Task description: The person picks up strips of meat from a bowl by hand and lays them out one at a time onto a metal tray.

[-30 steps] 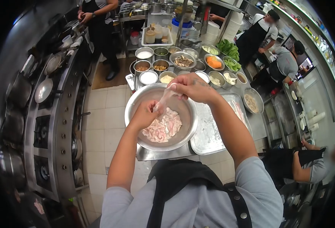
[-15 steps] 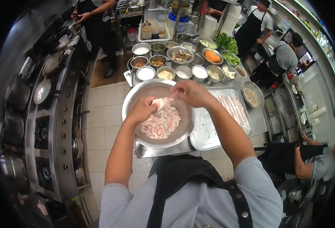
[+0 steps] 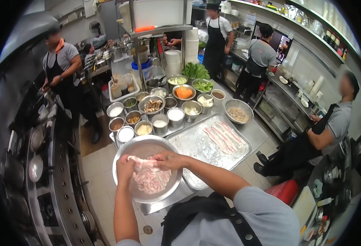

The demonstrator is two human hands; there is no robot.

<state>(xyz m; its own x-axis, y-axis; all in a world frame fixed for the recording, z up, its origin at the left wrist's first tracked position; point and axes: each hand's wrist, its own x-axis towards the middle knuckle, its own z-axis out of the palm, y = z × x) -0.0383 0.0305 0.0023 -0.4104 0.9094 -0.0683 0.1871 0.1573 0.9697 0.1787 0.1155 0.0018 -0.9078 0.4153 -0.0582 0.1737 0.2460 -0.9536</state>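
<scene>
Over a large steel bowl (image 3: pixel 122 184), my left hand (image 3: pixel 126 167) and my right hand (image 3: pixel 169 160) are both closed on one pale pink slice of raw meat (image 3: pixel 141 164), stretched between them. Beneath it, a heap of similar meat pieces (image 3: pixel 151 180) lies in the bowl. To the right, a metal tray (image 3: pixel 188 143) holds several long meat strips (image 3: pixel 223 137) at its far right part; the rest of its surface looks wet.
Behind the bowl stand metal containers of ingredients (image 3: pixel 151 105), leafy greens (image 3: pixel 196 71) and a bowl of pale food (image 3: pixel 238 112). A stove (image 3: pixel 59 197) runs along the left. Several people stand around, one person (image 3: pixel 332 123) at the right.
The view has turned up and to the right. My right hand, earlier raised apart at the bowl's far side, has come down and now grips the slice my left hand holds.
</scene>
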